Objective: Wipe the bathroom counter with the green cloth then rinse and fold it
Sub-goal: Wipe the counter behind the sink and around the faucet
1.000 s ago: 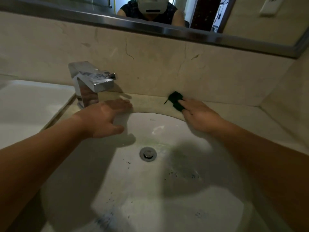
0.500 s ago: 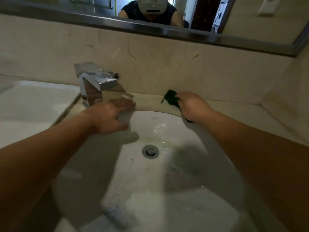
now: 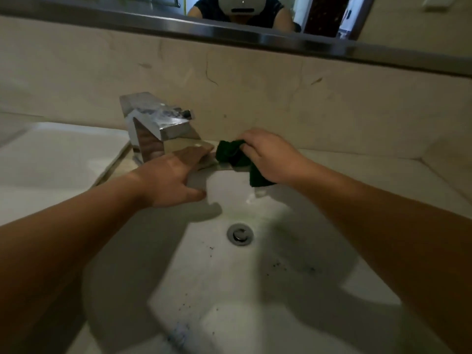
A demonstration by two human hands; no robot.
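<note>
Head view: where's the green cloth?
Crumpled, soft and dark, at the basin's 12 o'clock rim, bunched in the right hand's curled fingers, one corner draping inward.
And the left hand?
Flat, fingers straight, pressing the rim at 11 o'clock, beneath the angular chrome faucet.

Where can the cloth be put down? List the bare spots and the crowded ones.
Free: the counter strip right of the right hand, bordered by backsplash, side wall and basin rim. The basin around the drain is open too, though specked. Crowded: the gap between faucet and green cloth, where the left hand lies flat.
</note>
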